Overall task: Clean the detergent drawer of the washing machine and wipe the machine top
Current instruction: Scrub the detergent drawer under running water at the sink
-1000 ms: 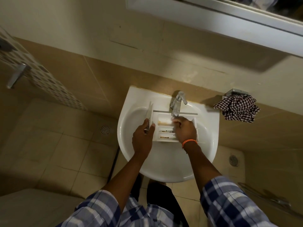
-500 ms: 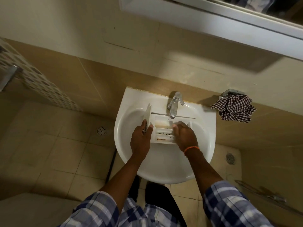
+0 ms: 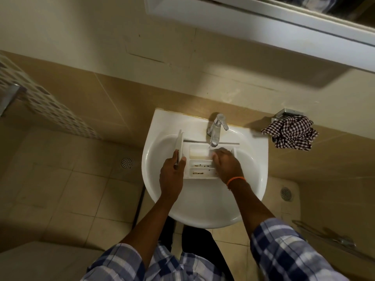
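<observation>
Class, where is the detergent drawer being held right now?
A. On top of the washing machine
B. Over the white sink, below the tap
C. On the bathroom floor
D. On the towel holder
B: the detergent drawer sits over the white sink under the tap, left hand gripping its front panel.

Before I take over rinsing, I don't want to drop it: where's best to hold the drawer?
Grip the drawer by its upright front panel, coming from the left as the left hand does. That flat end stands clear of the sink bowl, away from the tap, leaving the dirty compartments open for the right hand.
</observation>
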Tool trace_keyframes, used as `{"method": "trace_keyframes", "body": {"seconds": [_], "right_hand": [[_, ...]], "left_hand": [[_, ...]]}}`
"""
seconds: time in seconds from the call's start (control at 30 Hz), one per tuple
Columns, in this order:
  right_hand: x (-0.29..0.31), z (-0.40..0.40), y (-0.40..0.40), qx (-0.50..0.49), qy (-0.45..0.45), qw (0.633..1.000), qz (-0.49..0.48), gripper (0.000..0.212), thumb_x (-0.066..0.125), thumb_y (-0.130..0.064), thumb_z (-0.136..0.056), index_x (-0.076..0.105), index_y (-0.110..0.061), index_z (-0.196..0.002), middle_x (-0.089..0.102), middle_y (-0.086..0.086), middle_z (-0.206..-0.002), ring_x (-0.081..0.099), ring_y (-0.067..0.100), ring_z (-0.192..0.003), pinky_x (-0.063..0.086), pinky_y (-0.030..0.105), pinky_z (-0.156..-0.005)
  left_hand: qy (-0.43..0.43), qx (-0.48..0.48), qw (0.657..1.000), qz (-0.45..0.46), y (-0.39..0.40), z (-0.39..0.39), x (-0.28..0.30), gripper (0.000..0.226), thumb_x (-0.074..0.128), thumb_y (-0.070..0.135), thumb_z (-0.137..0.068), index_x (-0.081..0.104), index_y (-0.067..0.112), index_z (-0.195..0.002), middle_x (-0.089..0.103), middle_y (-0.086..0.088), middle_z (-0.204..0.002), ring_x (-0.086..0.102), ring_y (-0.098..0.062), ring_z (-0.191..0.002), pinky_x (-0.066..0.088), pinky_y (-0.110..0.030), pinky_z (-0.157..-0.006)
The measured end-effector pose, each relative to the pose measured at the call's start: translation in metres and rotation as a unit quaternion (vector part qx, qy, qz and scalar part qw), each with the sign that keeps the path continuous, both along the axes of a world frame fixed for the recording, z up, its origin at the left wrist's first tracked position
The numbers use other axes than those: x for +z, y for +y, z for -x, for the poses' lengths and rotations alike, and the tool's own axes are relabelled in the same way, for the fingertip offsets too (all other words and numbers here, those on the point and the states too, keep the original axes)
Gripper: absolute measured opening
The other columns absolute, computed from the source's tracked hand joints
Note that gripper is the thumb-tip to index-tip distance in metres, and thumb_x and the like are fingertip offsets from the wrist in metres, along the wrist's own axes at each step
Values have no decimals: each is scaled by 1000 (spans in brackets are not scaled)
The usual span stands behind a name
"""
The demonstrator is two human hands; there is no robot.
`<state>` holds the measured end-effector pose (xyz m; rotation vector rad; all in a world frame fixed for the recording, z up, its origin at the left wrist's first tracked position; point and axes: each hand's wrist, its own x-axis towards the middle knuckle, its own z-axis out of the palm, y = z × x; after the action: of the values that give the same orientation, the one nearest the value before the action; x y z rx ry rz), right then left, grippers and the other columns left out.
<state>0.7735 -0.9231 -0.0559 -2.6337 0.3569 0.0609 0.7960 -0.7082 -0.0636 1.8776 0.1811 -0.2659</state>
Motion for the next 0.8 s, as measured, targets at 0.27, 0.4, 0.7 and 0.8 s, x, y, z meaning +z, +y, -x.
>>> {"method": "trace_keyframes", "body": {"seconds": [0.27, 0.4, 0.7, 0.8], "right_hand": [[-15, -20, 37, 49, 23, 994, -90, 33, 40, -28, -104, 71, -20, -113, 69, 5, -119, 60, 22, -113, 49, 34, -96], [-10, -15, 24, 55, 31, 992, -107, 32, 38, -31, -101, 69, -22, -98, 70, 3, -109, 61, 22, -103, 50, 35, -88], [-12, -20, 48, 47, 24, 994, -93, 40, 35, -37, -104, 69, -16, -107, 69, 7, -112, 61, 23, -106, 50, 34, -90], [-9, -18, 31, 26, 20, 992, -118, 36, 39, -38, -100, 71, -22, -98, 71, 2, -103, 64, 21, -97, 51, 32, -84]], "left_hand": [[-44, -14, 998, -51, 5, 4, 4, 42, 61, 43, -105, 69, 15, -136, 71, 2, -104, 67, -7, -90, 57, -27, -92], [-63, -24, 997, -46, 15, 4, 4, 38, 61, 40, -106, 69, 16, -135, 72, 3, -106, 68, -6, -93, 56, -24, -93], [-84, -48, 993, -67, 11, 5, 2, 49, 60, 37, -107, 57, 19, -153, 69, 7, -112, 65, 0, -94, 42, 3, -85], [-79, -45, 994, -56, 15, 3, 5, 41, 60, 35, -108, 57, 28, -148, 69, 9, -108, 65, 4, -93, 44, 0, -84]]}}
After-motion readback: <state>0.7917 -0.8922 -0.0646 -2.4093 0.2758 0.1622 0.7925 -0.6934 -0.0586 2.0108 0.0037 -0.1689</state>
